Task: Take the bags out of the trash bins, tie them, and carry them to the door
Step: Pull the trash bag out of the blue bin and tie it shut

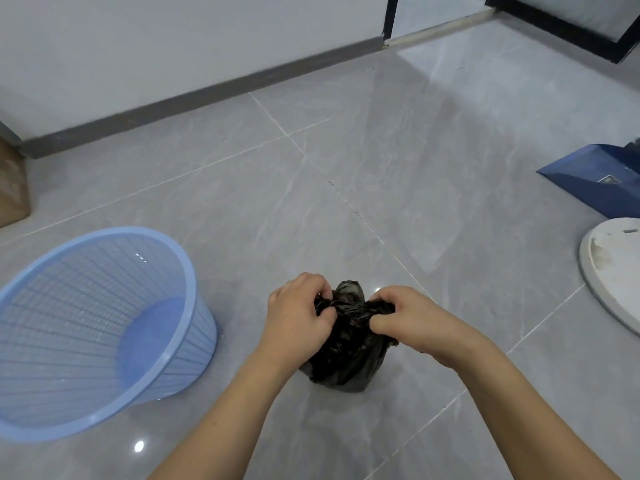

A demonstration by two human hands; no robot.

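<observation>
A small black trash bag [346,355] sits on the grey tiled floor in front of me. My left hand [298,317] grips the gathered plastic at the bag's top from the left. My right hand [405,317] pinches the top from the right, and a twisted strip of plastic stretches between the two hands. A loose tip of the bag sticks up behind them. To the left stands a light blue mesh trash bin [93,327] with no bag in it, about a hand's width from the black bag.
A grey baseboard and white wall [173,64] run across the back. A cardboard box [12,188] is at the far left. On the right lie a dark blue flat object [595,178] and a white round base [616,268]. A black-framed doorway [568,26] is at top right.
</observation>
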